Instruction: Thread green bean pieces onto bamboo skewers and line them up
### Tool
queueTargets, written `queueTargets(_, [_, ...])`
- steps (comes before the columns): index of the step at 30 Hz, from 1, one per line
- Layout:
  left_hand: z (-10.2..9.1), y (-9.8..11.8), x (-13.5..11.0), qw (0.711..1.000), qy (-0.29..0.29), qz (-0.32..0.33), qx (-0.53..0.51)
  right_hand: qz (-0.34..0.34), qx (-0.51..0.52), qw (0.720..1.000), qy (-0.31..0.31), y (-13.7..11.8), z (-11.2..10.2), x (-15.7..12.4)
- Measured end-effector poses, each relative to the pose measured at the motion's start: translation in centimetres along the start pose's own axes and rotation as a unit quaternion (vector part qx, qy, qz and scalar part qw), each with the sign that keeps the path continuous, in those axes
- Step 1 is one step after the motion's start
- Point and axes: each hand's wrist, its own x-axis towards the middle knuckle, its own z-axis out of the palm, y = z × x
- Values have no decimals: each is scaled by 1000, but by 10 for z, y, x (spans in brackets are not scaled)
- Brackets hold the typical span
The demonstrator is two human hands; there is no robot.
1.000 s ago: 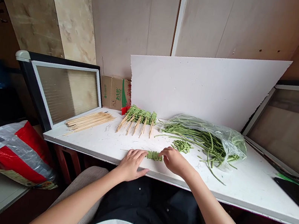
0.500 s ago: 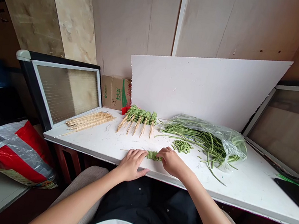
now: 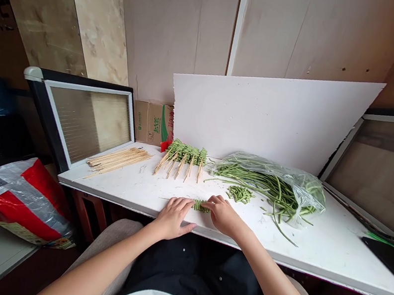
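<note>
A row of short green bean pieces point(image 3: 201, 205) lies on a bamboo skewer point(image 3: 163, 198) near the table's front edge. My left hand point(image 3: 174, 218) lies across the skewer at the row's left end, fingers together and pressing it to the table, thumb held apart. At the other end my right hand point(image 3: 225, 215) is closed, its fingertips pinched at the last bean pieces; exactly what is between them is hidden. Just beyond it sits a small pile of cut bean pieces point(image 3: 240, 194).
Loaded bean skewers point(image 3: 187, 154) lie in a group at the back, with bare skewers point(image 3: 119, 160) to their left. Long green beans point(image 3: 263, 181) spill from a clear plastic bag point(image 3: 311, 189). A black phone point(image 3: 389, 260) lies at the right edge of the white table point(image 3: 324, 244).
My right hand has shifted slightly left over the bean row, so less of the row shows. The left hand keeps its place on the skewer.
</note>
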Motion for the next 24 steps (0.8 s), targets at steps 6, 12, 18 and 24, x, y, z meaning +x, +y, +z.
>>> queueTargets(6, [-2,1,0,1000,0,-5,-9,10,-29,999,14,1,10,3])
queueTargets(12, [-1,0,0,1000,1,-4,-13,12,-59,998,-8,-5,10,4])
queueTargets(18, [2,-2,-1,1000,6,-1,-14,-1,-54,998,-9,-10,0,4])
queueTargets(24, [4,-3,-1,1000,10,4,-16,1,-36,999,5,-11,-1,4])
